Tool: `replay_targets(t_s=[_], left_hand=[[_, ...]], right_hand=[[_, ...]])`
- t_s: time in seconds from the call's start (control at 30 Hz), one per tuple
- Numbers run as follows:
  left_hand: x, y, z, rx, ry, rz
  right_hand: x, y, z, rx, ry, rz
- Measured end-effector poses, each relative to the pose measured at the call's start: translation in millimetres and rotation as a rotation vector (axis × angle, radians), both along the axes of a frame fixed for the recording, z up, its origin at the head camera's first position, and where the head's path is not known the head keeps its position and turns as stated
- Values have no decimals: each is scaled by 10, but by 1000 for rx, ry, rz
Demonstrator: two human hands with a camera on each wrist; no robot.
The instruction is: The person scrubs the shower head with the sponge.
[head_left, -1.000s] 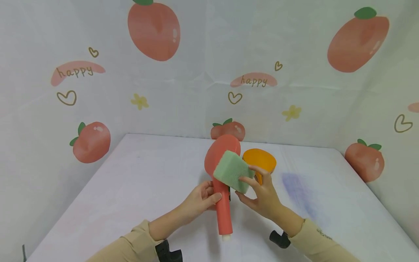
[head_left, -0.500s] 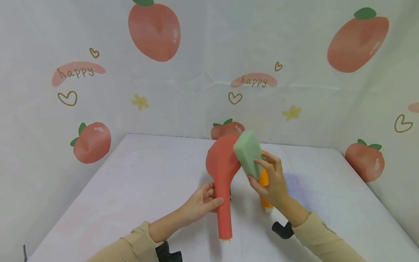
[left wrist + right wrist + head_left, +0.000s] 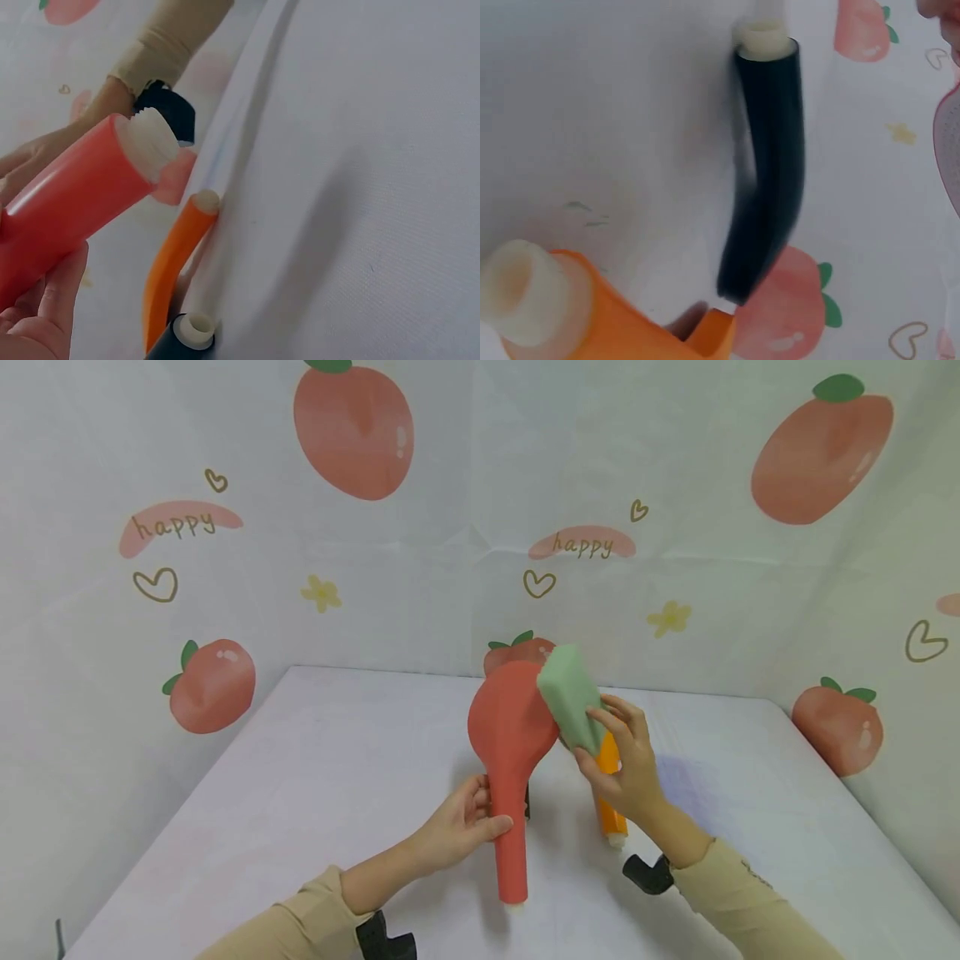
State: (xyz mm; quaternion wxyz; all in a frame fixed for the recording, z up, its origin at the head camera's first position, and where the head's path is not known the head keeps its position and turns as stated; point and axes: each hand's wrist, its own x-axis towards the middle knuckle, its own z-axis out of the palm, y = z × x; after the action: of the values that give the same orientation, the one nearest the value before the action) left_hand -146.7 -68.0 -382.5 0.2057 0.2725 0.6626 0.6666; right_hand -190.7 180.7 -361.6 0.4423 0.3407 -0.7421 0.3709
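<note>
My left hand [image 3: 453, 827] grips the handle of a red handheld shower head [image 3: 512, 718], held above the table with its round head up. Its smooth back faces the head camera. In the left wrist view the handle's white threaded end [image 3: 150, 139] shows. My right hand [image 3: 630, 768] holds a green sponge [image 3: 573, 697] between thumb and fingers, at the right edge of the red head. Whether the sponge presses on it is hard to tell. Part of the perforated spray face [image 3: 951, 142] appears at the right wrist view's edge.
An orange shower head [image 3: 611, 818] lies on the white table [image 3: 360, 752] behind my right hand, partly hidden. A black shower head handle [image 3: 772, 150] lies near it, mostly hidden behind the red one in the head view. A printed cloth wall [image 3: 420, 568] stands behind.
The sponge has moved from across the red shower head's front to its upper right edge, turning more upright. The red head has rotated slightly, showing its back more squarely. My left hand keeps its grip.
</note>
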Motion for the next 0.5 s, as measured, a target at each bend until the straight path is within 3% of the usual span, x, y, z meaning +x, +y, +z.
replay_targets(t_s=[0.1, 0.2, 0.43, 0.5], left_hand=[[7, 8, -11, -16, 24, 0], [11, 17, -14, -15, 57, 7], [24, 18, 13, -27, 119, 102], [31, 15, 23, -40, 123, 126]], right_hand=[[5, 18, 38, -28, -80, -1], [27, 30, 11, -19, -106, 0], [105, -27, -153, 69, 35, 30], [118, -36, -162, 67, 31, 33]])
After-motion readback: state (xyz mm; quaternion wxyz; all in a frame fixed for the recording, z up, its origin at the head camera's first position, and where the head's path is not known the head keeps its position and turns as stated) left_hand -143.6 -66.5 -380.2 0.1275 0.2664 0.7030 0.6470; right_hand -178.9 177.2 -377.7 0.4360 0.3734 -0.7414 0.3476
